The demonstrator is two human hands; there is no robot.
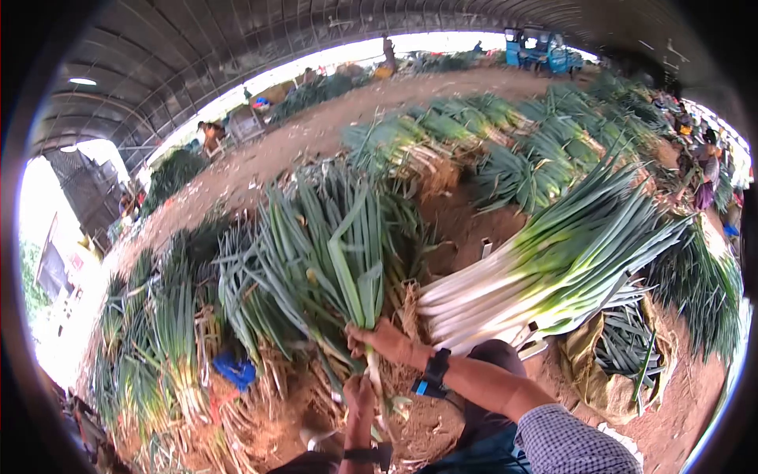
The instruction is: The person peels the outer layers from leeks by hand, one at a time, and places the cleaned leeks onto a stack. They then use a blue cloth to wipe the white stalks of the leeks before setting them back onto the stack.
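My right hand (387, 344) is wrapped round a leek (367, 294), just below its green leaves. The leek stands upright, with its leaves fanning upward and its pale stem running down below the fist. Lower down, my left hand (360, 395) is closed against the leek's lower stem; its fingertips are partly hidden. Right of my hands lies a large pile of cleaned leeks (521, 276), white stems toward me and green tops pointing away. Close on the left, uncleaned leeks (300, 261) stand in a thick heap with earthy roots.
A sack (580, 367) holding dark green leaves sits at the right. A blue cloth or bag (234, 371) lies among the left-hand leeks. More leek bundles (442, 130) cover the ground ahead. A dirt path (237, 170) crosses behind; a blue vehicle (545, 54) and several people are farther off.
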